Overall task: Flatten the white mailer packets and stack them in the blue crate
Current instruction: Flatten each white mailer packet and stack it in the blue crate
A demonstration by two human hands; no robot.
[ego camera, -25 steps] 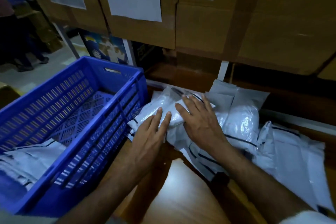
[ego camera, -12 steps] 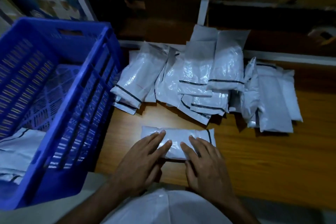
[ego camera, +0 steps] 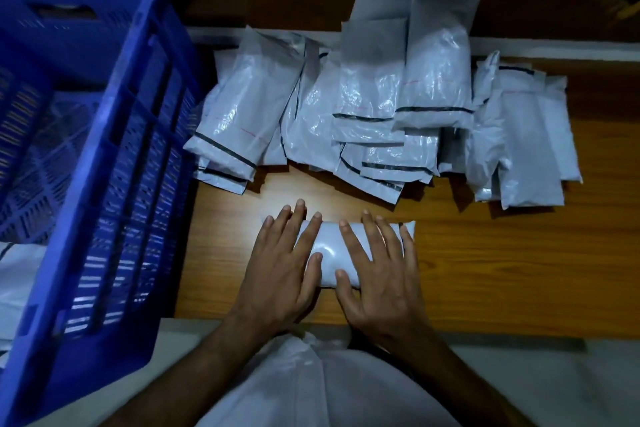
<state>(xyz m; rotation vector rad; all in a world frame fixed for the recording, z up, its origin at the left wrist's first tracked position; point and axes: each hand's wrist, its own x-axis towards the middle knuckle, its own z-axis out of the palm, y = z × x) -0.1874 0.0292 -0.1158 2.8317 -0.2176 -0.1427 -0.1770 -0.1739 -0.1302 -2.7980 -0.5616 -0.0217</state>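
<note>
One white mailer packet (ego camera: 330, 255) lies crosswise on the wooden table near its front edge. My left hand (ego camera: 284, 267) rests flat on its left part, fingers spread. My right hand (ego camera: 379, 274) lies flat on its right part, fingers spread too. Both palms press down on it; neither hand grips it. Behind it lies a pile of white mailer packets (ego camera: 374, 114) with black seal strips. The blue crate (ego camera: 86, 156) stands at the left, and a few flat white packets (ego camera: 17, 274) show inside at its near end.
The wooden table (ego camera: 502, 270) has bare surface to the right of my hands. Its front edge runs just below my wrists. A white garment (ego camera: 311, 385) fills the bottom middle. Dark shelving stands behind the pile.
A packet was drawn from the pile to the table's front edge. Both hands have since spread flat over it, sliding apart. The view has tilted further down.
</note>
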